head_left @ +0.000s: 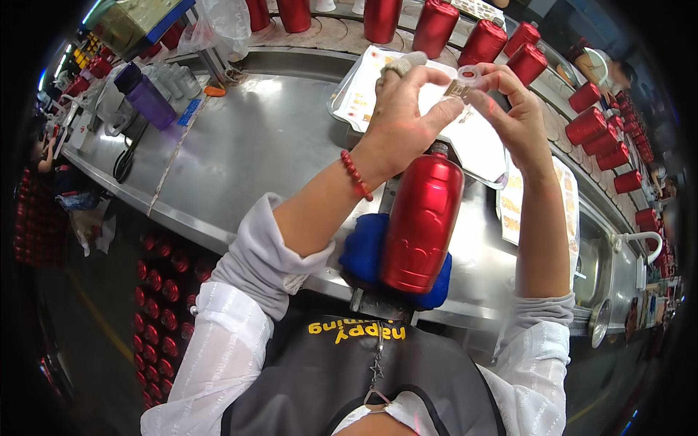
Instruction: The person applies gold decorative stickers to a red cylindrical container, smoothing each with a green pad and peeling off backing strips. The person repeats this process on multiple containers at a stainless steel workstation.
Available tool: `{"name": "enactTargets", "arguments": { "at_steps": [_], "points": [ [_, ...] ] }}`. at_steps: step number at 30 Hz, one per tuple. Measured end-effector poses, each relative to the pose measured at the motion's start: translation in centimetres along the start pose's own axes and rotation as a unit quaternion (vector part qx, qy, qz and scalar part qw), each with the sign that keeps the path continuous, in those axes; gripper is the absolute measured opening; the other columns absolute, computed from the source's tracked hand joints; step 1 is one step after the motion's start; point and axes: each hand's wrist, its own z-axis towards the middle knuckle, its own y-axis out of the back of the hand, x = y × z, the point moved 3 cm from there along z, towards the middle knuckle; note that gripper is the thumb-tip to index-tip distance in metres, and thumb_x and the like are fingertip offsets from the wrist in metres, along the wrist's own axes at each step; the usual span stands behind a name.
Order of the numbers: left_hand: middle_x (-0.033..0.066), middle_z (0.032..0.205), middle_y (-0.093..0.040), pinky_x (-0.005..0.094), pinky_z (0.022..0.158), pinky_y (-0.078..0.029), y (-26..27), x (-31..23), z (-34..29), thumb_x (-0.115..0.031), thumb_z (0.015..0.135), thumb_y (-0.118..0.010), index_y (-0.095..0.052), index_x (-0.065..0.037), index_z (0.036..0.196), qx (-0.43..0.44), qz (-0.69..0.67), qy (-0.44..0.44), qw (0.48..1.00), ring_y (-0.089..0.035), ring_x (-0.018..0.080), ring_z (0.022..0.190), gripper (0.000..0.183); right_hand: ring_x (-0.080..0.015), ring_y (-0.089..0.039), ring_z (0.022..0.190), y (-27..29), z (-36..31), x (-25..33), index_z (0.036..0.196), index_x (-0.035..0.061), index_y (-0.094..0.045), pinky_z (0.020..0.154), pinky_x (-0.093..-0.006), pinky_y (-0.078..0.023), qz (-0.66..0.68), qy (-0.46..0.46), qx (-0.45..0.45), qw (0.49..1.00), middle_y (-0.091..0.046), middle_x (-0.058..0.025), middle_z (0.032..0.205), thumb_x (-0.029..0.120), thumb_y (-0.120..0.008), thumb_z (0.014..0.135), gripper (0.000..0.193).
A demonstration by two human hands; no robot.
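Pinching the label (459, 90), fingers (441, 114) clamped on its edges, left hand (400, 123) and right hand (520, 112) seemingly hold it flat near a bottle (424, 221) blue cloth (363, 248) likely cushions.

Head-worn fisheye view, facing downward, close above the metal bench (240, 138)

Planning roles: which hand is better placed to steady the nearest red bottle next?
Likely left: the left hand appears nearer the red bottle; the right hand is farther right. Both apparently hold a small piece.
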Motion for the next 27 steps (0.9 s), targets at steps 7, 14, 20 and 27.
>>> {"name": "enactTargets", "arguments": {
  "at_steps": [7, 14, 20, 27],
  "points": [
    [0.0213, 0.128, -0.055, 0.0487, 0.108, -0.029, -1.2, -2.0, -0.3, -0.026, 0.087, -0.069, -0.069, -0.012, 0.092, -0.037, 0.166, -0.202, 0.964, -0.045, 0.0378, 0.124, 0.015, -0.0168, -0.056, 0.114, 2.5, -3.0, 2.7, 0.1, 0.0024, -0.067, 0.1, -0.0322, -0.041, -0.005, -0.041, 0.019, 0.999, -0.061, -0.0069, 0.121, 0.015, -0.071, 0.089, 0.017],
    [0.0218, 0.113, -0.06, 0.0532, 0.109, -0.026, -1.9, -1.2, 0.1, -0.029, 0.088, -0.067, -0.07, -0.012, 0.093, 0.004, 0.234, -0.181, 0.955, -0.043, 0.0418, 0.121, 0.018, -0.0149, -0.056, 0.113, 2.0, -2.7, 0.1, 0.096, 0.0025, -0.066, 0.099, -0.0306, -0.042, -0.015, -0.026, 0.028, 0.999, -0.061, -0.005, 0.117, 0.014, -0.07, 0.093, 0.013],
    [0.0152, 0.094, -0.061, 0.0439, 0.103, -0.033, -1.6, 1.3, 0.3, -0.03, 0.094, -0.063, -0.069, -0.007, 0.101, 0.022, 0.262, -0.115, 0.958, -0.048, 0.0329, 0.104, 0.025, -0.0141, -0.058, 0.105, 1.0, -0.6, -5.2, 0.092, 0.001, -0.066, 0.092, -0.0293, -0.045, -0.064, -0.068, -0.02, 0.995, -0.062, -0.004, 0.109, 0.018, -0.07, 0.093, 0.018],
    [0.0169, 0.119, -0.064, 0.0424, 0.102, -0.037, 1.9, 0.9, -5.6, -0.031, 0.092, -0.065, -0.062, -0.004, 0.121, 0.028, 0.122, -0.073, 0.989, -0.053, 0.0343, 0.111, 0.039, -0.0359, -0.061, 0.098, -2.7, -1.1, -21.2, 0.097, 0.0074, -0.072, 0.085, -0.0448, -0.051, -0.375, -0.127, 0.029, 0.918, -0.065, -0.0148, 0.104, 0.024, -0.069, 0.088, 0.019]
  ]
}}
